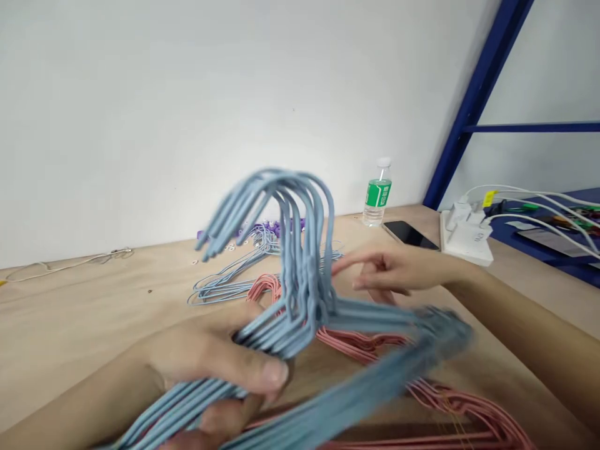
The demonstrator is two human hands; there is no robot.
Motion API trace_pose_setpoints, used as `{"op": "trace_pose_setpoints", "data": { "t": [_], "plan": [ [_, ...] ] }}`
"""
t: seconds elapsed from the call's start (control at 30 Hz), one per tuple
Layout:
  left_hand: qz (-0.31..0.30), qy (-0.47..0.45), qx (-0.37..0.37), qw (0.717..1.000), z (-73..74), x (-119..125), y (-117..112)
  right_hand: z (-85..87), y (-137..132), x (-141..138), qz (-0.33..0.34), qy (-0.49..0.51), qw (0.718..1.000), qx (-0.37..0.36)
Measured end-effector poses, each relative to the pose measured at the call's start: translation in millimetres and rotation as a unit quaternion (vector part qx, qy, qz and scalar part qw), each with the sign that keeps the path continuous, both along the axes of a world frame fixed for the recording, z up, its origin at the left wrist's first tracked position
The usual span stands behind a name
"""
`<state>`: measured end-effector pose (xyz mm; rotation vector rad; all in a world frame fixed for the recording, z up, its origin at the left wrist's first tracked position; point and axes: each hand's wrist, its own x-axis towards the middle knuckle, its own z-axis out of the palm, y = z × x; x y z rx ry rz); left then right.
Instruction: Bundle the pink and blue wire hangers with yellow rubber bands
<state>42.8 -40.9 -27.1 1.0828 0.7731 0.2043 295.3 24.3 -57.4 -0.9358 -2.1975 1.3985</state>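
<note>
My left hand (220, 369) is closed round a thick bundle of blue wire hangers (300, 294), gripping one shoulder of the stack, hooks pointing up and left. My right hand (389, 272) hovers just right of the hangers' necks with fingers stretched out toward them, holding nothing. Under the bundle lies a pile of pink wire hangers (450, 400) on the wooden table (70, 325). More blue hangers (225, 281) lie flat further back.
A water bottle with a green label (377, 194) stands at the back by the wall. Beside it lie a dark phone (407, 234) and a white power strip (466, 237) with white cables. Purple clips (276, 228) sit behind the hangers. A blue shelf frame (473, 100) rises at right.
</note>
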Motion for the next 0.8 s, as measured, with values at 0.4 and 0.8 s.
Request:
{"op": "trace_pose_setpoints", "data": {
  "t": [0.4, 0.8],
  "plan": [
    [0.078, 0.174, 0.320, 0.928, -47.1, -6, 26, -53.7, 49, 30, -0.242, -0.179, 0.935, 0.185],
    [0.036, 0.211, 0.331, 0.919, -57.8, 3, 17, -86.0, 84, 24, -0.308, -0.128, 0.919, 0.212]
  ]
}}
